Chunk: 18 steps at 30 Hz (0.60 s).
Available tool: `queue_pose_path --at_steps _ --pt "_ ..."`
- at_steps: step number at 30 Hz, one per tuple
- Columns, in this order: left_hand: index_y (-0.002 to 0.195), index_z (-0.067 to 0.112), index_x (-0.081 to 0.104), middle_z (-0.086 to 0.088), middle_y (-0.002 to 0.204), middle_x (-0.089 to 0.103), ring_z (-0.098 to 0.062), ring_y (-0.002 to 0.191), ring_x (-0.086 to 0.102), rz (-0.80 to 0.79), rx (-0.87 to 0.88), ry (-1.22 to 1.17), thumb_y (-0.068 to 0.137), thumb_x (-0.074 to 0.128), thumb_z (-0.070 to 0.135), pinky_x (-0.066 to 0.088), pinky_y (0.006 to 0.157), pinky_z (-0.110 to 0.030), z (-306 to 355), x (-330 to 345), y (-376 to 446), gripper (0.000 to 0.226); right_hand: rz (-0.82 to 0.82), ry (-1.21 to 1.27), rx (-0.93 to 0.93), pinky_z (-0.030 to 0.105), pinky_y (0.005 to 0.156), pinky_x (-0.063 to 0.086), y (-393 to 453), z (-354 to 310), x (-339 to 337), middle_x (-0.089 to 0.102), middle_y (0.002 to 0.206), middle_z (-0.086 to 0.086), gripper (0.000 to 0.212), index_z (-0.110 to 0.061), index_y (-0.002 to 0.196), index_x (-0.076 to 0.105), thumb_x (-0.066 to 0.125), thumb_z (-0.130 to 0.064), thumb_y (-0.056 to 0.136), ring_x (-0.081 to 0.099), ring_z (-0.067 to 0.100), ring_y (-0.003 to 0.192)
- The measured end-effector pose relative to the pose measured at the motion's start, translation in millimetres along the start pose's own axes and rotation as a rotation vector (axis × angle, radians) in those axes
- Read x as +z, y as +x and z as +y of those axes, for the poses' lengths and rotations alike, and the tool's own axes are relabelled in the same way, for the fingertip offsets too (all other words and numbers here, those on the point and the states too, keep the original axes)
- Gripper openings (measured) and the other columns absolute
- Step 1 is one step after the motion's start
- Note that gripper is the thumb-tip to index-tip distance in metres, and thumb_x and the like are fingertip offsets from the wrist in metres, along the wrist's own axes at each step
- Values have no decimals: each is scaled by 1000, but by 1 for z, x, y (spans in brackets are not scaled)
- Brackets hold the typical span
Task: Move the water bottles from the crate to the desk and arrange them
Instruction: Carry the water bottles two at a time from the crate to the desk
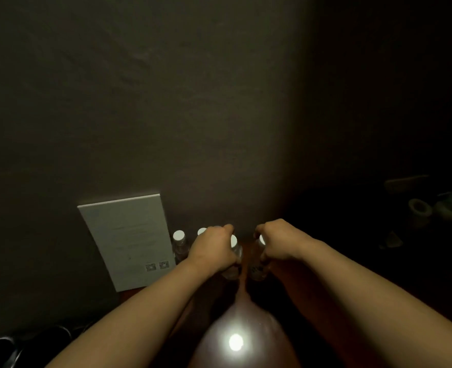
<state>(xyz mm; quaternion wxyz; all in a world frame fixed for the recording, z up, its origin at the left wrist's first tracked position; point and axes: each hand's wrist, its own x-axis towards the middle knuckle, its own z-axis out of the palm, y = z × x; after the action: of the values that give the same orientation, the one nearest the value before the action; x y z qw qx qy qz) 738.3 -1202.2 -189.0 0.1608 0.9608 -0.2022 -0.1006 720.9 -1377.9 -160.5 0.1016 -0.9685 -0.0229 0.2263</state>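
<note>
Dim desk (278,285): L hand (214,249) curls round one white-capped bottle (234,257), R hand (279,241) grips another bottle (258,264) just beside it, w/ two more bottles (179,243) standing left, next to a leaning white card (129,240).

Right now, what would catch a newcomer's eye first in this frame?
The bright glare low in the centre, reflected off the dark desk. Just above it, the left hand and right hand each grip a white-capped water bottle side by side. Left of them, a pale card leans against the wall.
</note>
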Motion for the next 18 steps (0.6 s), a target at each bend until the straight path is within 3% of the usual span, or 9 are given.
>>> queue_pose_path --at_steps 5,10,15,18 --pt "106 17 56 -4 103 62 -26 95 60 -25 -16 32 68 75 41 47 68 -32 -3 15 38 49 -11 46 -32 30 76 54 40 17 6 67 109 4 56 -20 120 62 82 -27 68 64 22 99" --pt "109 17 55 -5 108 62 -26 99 60 -48 -36 97 71 73 37 46 72 -33 -9 34 62 47 -3 61 -66 32 77 56 70 24 18 68 104 6 38 -18 110 64 75 -22 73 65 26 95" --pt "105 17 53 -5 108 64 -28 101 62 -54 -71 119 74 70 35 48 75 -35 -16 49 78 39 19 84 -87 32 77 55 95 25 25 69 103 7 27 -19 99 65 73 -22 73 66 29 97" --pt "104 16 53 -6 107 65 -29 101 63 -38 -65 157 76 69 39 47 74 -35 -17 57 84 39 5 84 -94 32 79 54 108 24 29 70 105 8 30 -19 98 65 78 -28 72 66 30 99"
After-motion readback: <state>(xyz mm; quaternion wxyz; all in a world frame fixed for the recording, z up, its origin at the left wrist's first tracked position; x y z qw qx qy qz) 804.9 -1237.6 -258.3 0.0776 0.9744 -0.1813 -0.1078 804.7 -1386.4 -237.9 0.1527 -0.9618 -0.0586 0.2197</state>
